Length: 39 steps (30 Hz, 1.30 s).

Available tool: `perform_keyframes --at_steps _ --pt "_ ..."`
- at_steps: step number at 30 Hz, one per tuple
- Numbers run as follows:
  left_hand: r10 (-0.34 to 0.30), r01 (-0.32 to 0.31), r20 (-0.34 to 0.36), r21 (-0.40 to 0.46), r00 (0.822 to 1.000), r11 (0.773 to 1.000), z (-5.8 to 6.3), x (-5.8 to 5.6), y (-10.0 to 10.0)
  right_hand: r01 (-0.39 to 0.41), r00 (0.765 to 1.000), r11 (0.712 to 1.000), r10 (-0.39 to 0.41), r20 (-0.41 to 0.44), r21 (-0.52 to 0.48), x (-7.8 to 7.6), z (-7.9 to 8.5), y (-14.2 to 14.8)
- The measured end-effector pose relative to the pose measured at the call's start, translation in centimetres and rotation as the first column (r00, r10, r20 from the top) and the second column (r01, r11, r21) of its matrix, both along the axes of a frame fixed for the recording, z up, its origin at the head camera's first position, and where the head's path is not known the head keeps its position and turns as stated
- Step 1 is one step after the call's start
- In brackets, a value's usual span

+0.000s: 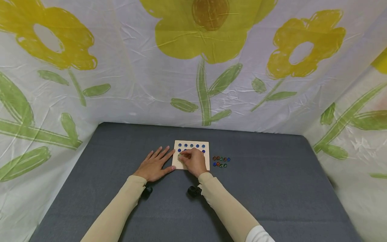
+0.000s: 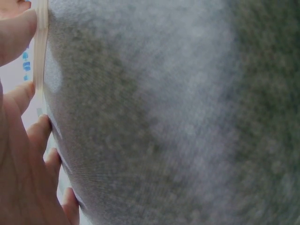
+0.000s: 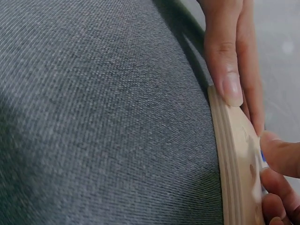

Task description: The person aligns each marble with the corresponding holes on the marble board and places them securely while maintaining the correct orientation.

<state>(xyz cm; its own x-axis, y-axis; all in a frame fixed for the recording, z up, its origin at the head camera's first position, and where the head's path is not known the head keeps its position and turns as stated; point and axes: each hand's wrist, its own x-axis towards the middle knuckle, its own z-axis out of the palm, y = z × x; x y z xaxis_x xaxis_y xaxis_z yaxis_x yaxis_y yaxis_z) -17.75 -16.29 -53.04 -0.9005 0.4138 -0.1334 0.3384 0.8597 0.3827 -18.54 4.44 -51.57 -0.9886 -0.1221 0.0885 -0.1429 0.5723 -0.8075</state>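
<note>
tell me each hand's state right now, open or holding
Left hand: open, thumb touching flat pale wooden board.
Right hand: pinching what looks like a small greenish glass marble.

I see lots of room for a hand on the gray table, right of the little marbles. Those marbles sit just beside the board, in the way on that side. The left hand blocks the board's left edge; the right hand covers its middle. Past the board, a strip of table reaches the flowery cloth.
</note>
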Motion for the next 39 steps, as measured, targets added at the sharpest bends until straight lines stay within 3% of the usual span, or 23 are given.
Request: perform_keyframes --at_steps 9,25,33,39 --pt "-0.003 0.003 -0.01 0.009 1.0 1.0 0.5 0.1 0.2 0.014 0.998 0.999 -0.011 -0.069 0.046 0.0 -0.7 -0.3" --pt "-0.007 0.007 -0.006 0.009 1.0 1.0 0.1 0.0 0.0 0.028 0.991 0.995 -0.015 -0.135 0.092 -0.1 -0.9 -0.6" --pt "-0.005 0.005 0.003 -0.006 1.0 1.0 0.7 0.3 0.2 -0.004 0.996 0.997 0.01 -0.09 0.073 0.0 -0.8 -0.2" --pt "0.004 -0.004 0.007 -0.016 1.0 1.0 0.8 0.3 0.2 -0.061 0.995 0.998 0.061 -0.08 -0.004 0.5 -0.1 0.7"
